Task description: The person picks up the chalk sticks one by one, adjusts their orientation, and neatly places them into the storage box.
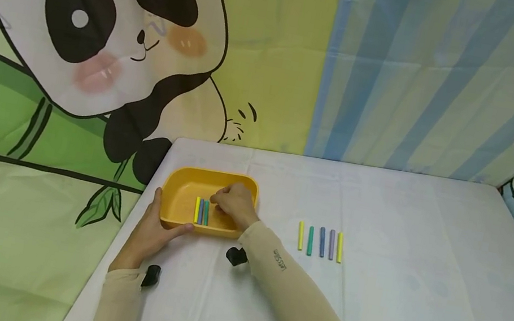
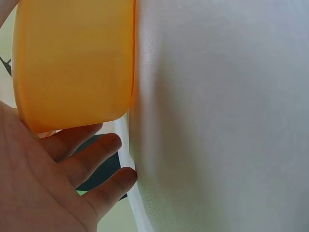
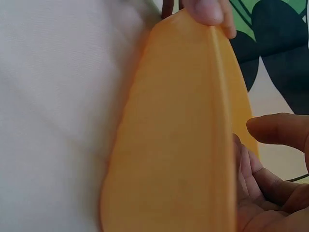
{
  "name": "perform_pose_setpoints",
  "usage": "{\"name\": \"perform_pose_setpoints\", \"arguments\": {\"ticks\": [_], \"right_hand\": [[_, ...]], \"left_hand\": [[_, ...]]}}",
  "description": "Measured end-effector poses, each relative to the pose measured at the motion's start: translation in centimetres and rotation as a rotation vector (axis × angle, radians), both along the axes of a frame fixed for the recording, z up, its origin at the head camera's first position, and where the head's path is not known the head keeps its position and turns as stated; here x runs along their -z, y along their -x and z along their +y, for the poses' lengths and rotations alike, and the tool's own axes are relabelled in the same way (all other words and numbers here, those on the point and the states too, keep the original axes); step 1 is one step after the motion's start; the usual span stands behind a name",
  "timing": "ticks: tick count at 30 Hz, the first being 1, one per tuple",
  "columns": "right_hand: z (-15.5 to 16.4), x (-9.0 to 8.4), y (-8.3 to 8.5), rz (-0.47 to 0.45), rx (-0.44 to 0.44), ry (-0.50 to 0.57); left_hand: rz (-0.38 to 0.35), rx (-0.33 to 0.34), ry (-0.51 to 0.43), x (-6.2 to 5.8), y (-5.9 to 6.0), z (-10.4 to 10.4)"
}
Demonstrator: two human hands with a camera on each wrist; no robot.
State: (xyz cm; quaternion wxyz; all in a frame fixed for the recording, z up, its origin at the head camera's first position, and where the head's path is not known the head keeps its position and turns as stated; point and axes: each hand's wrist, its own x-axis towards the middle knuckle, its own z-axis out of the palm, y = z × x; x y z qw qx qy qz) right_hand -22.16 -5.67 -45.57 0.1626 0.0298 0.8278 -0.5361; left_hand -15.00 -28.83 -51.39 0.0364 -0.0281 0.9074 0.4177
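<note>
While the left hand [image 1: 153,231] grips the yellow tray's [image 1: 181,181] near-left rim, the right hand [image 1: 235,204] (fingers curled, contents hidden) hovers just right of three chalk sticks [image 1: 201,211] lying lengthwise inside.

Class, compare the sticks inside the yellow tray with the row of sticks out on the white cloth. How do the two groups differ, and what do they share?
Tray sticks number three; the cloth row numbers five. The tray sticks lie touching in the tray, while the cloth row is spaced apart on the cloth. The right hand is beside the tray sticks; no hand is near the cloth row. Both groups lie parallel, similar in length and colours.
</note>
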Motion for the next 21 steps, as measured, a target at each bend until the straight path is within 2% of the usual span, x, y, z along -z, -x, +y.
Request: {"name": "perform_pose_setpoints", "arguments": {"ticks": [6,21], "right_hand": [[0.9,-1.3,-0.4,0.009,0.021,0.107],[3.1,-4.1,-0.8,0.058,0.027,0.149]], "left_hand": [[-0.011,0.006,0.001,-0.1,0.0,-0.2],[0.012,0.009,-0.007,0.1,0.0,-0.2]]}}
